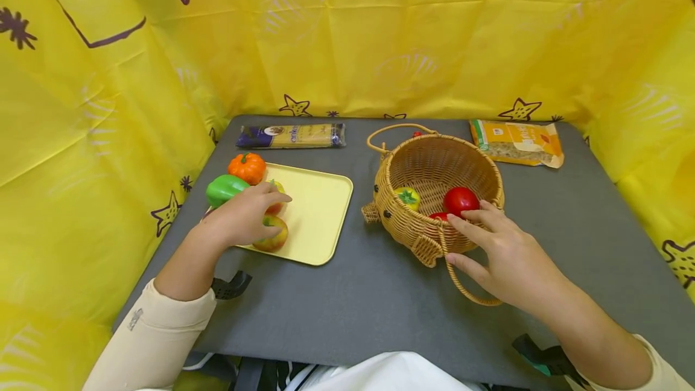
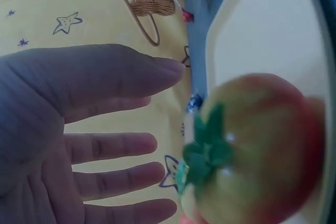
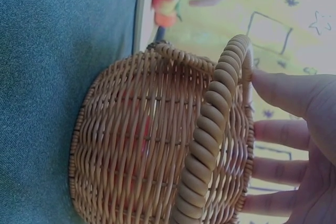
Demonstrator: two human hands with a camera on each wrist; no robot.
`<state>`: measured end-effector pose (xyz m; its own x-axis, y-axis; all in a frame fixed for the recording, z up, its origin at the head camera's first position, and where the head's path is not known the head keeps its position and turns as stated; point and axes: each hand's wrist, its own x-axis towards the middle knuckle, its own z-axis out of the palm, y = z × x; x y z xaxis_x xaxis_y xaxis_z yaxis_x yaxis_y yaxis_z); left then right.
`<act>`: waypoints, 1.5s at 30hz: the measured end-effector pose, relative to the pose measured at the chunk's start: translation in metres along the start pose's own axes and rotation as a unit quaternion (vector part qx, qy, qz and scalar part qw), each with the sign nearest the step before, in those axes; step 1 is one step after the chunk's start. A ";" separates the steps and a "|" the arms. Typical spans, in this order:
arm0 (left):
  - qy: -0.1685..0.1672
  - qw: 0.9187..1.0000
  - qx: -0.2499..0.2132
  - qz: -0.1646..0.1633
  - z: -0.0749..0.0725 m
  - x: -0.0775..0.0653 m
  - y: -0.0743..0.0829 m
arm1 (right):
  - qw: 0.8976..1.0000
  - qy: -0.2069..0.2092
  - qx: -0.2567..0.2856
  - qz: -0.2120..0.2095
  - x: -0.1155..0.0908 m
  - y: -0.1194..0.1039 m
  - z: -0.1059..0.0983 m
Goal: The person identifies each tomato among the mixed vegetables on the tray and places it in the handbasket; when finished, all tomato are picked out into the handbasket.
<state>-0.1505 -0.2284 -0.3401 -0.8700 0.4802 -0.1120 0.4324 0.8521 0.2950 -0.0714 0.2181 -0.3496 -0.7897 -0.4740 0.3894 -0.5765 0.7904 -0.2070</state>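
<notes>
My left hand (image 1: pixel 247 213) is over the left side of a pale yellow tray (image 1: pixel 320 198), fingers extended. Close by it lie a red-and-yellow tomato-like fruit (image 1: pixel 271 235), with green leaves on top in the left wrist view, and a similar fruit (image 1: pixel 278 189) partly hidden by the fingers. My right hand (image 1: pixel 502 252) rests its fingertips on the near rim of a wicker basket (image 1: pixel 407 231), the thumb beside its rope-like handle (image 1: pixel 469 294). Inside the basket are a red tomato (image 1: pixel 461 200), another red thing mostly hidden by the rim, and a yellowish fruit with green leaves (image 1: pixel 407 197).
At the tray's left edge are an orange pumpkin (image 1: pixel 247 168) and a green pepper (image 1: pixel 225 190). Farther back lie a pasta packet (image 1: pixel 293 136) on the left and an orange bag (image 1: pixel 518 142) behind the basket's right side. Yellow cloth (image 1: pixel 358 53) surrounds the grey table (image 1: pixel 374 306).
</notes>
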 end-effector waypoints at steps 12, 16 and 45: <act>0.013 1.000 0.012 0.008 0.016 -0.013 -0.011 | 1.000 0.001 -0.002 -0.005 0.000 0.001 -0.001; 0.005 1.000 0.013 0.001 0.018 -0.014 -0.013 | 1.000 -0.001 -0.001 -0.005 0.000 0.001 0.000; 0.043 0.996 0.006 0.075 0.008 0.010 0.012 | 1.000 -0.006 0.003 0.006 -0.001 -0.001 0.000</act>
<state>-0.1521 -0.2113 -0.3451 -0.8126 0.5826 0.0142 0.5609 0.7753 0.2904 -0.0702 0.2181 -0.3496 -0.7990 -0.4689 0.3764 -0.5682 0.7936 -0.2174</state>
